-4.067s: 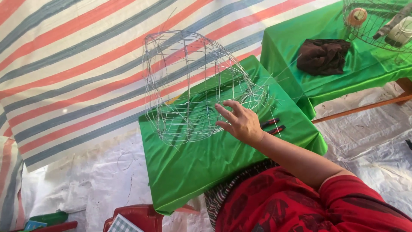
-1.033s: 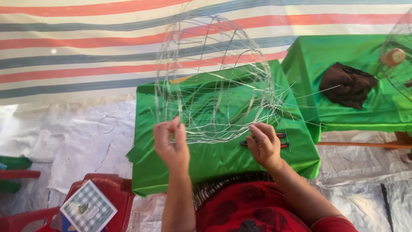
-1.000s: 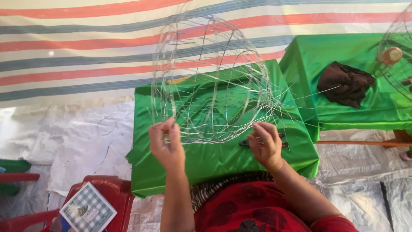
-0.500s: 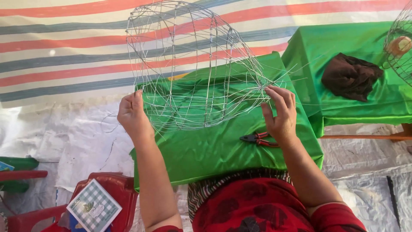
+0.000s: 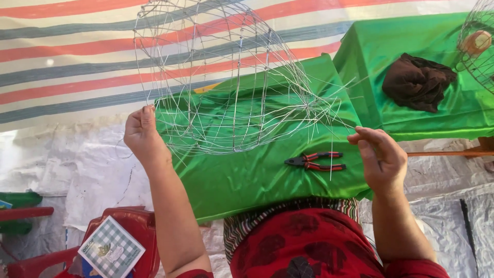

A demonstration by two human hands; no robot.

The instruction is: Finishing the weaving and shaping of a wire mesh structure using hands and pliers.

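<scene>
domed wire frame (image 5: 226, 82), thin and silvery, held tilted above green table (image 5: 257, 180). left hand (image 5: 144, 134) pinching its rim; right hand (image 5: 378, 154) closed on loose wire ends. pliers (image 5: 315, 161) lying under frame, near table's front edge.

Wire frame (image 5: 226, 82) — top cut by the upper edge; right of it, second wire cage (image 5: 476, 44) — mostly out of view.
</scene>
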